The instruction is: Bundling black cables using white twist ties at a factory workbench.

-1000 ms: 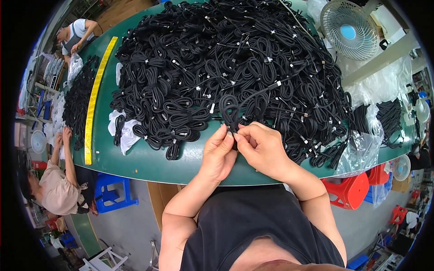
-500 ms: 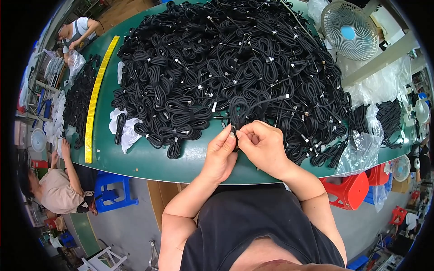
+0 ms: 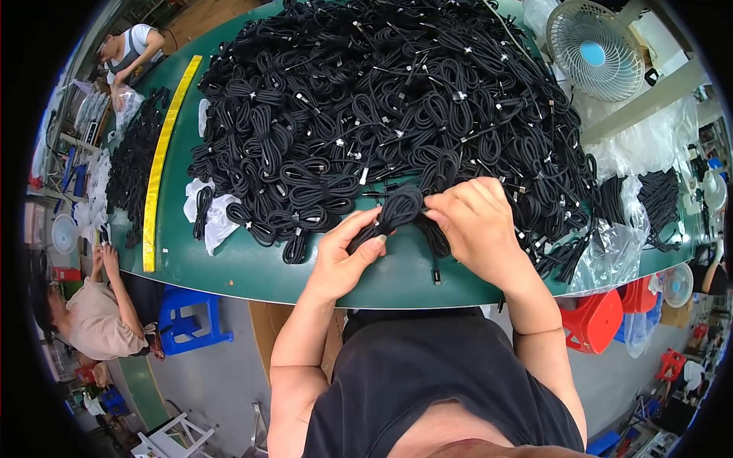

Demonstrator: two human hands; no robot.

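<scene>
My left hand (image 3: pixel 345 256) is closed around a coiled black cable (image 3: pixel 400 208) just above the near edge of the green table (image 3: pixel 305 284). The coil tilts up toward the right. My right hand (image 3: pixel 475 225) pinches at the coil's right end with thumb and forefinger, seemingly on a strand of the same cable; its exact grip is partly hidden. A loose length with a plug (image 3: pixel 436 276) hangs below, between the hands. Just beyond them rises a big heap of bundled black cables (image 3: pixel 366 99) with pale plug ends.
A yellow strip (image 3: pixel 169 160) crosses the table at left, with a smaller cable pile (image 3: pixel 137 168) past it. White plastic (image 3: pixel 220 221) lies left of the heap. A fan (image 3: pixel 595 52) and clear bags (image 3: pixel 611 252) are at right. Two people work at left, beside a blue stool (image 3: pixel 191 320).
My hands have moved apart, the right one going up and right. The coil, upright between my fingertips before, now lies tilted in my left hand.
</scene>
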